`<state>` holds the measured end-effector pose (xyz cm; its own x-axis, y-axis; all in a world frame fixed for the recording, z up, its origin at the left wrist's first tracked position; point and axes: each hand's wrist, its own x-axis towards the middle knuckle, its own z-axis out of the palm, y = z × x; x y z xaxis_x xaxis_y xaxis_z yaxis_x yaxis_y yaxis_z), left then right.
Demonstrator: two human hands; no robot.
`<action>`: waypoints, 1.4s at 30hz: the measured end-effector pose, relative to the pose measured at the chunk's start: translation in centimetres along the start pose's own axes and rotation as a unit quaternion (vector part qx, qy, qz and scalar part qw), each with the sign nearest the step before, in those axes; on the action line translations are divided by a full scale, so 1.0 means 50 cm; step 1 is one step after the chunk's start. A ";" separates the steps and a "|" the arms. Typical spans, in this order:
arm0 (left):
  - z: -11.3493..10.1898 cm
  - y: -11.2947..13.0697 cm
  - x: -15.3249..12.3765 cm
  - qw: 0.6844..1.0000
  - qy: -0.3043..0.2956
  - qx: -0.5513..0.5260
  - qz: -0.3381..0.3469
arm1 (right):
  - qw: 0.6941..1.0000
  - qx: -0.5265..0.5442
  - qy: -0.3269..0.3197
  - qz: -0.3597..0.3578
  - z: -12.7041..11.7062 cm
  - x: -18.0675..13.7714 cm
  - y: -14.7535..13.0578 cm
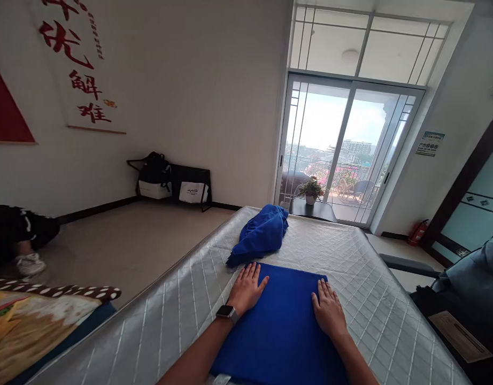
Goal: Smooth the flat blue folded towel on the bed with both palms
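A blue cloth (286, 321), folded flat into a rectangle, lies on a quilted silver mattress (170, 315). My left hand (247, 287), with a watch on its wrist, rests flat on the cloth's far left corner, fingers stretched out. My right hand (329, 309) lies flat on the cloth's right side, fingers stretched out too. Just beyond the folded cloth sits a crumpled heap of blue cloth (260, 233), apart from both hands.
A small dark table with a potted plant (312, 190) stands before the glass balcony door. Bags (155, 174) sit by the far wall. A person's leg and shoe (28, 262) show at the left. A patterned blanket (33, 321) lies at the near left, a dark chair at the right.
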<state>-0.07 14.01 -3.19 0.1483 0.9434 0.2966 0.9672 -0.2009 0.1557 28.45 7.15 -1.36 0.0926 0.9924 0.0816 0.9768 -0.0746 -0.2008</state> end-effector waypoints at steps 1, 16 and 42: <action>0.001 0.000 0.000 1.000 0.000 -0.004 -0.001 | 1.000 -0.002 0.000 0.000 0.002 0.002 0.001; 0.001 0.002 -0.001 0.999 0.019 -0.041 -0.007 | 0.999 -0.019 -0.002 -0.027 -0.018 0.034 0.019; -0.019 0.008 0.008 1.000 -0.022 -0.011 -0.014 | 1.000 0.007 0.009 -0.018 0.002 0.072 0.015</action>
<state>0.19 14.07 -2.12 0.1300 0.9596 0.2494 0.9666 -0.1786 0.1836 29.52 10.65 -1.30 0.0604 0.9925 0.1061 0.9770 -0.0370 -0.2101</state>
